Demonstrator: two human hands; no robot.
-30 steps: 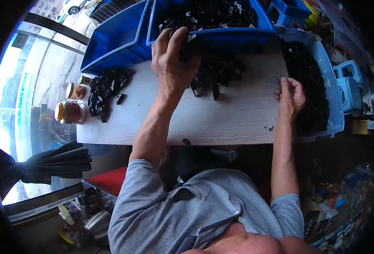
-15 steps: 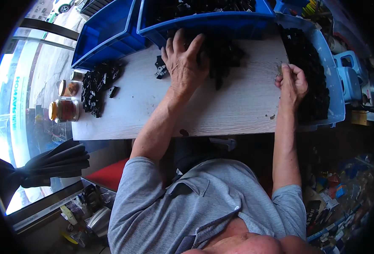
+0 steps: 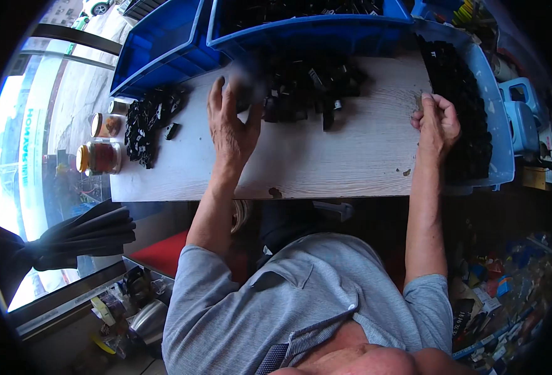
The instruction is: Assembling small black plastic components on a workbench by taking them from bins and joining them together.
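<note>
My left hand (image 3: 231,122) is over the pale wood-look tabletop (image 3: 351,156), its fingers spread and partly blurred. Some black parts show between its thumb and fingers, at the left end of a pile of small black plastic parts (image 3: 316,84); whether it touches them is unclear. On the table's right edge rests my right hand (image 3: 437,128), fingers curled in and thumb pressed against them. Whatever it may hold is hidden. A second heap of black parts (image 3: 141,128) lies on the table's left side, with one loose black piece (image 3: 171,131) beside it.
Behind the pile stands a blue bin (image 3: 313,28) of black parts, with another blue bin (image 3: 157,53) to its left. A translucent tub (image 3: 504,156) of black parts adjoins the table's right side. Jars (image 3: 101,157) line the left edge by the window.
My left hand has drawn back to the left and nearer, away from the bin's front, uncovering more of the pile. My right hand stays at the table's right edge.
</note>
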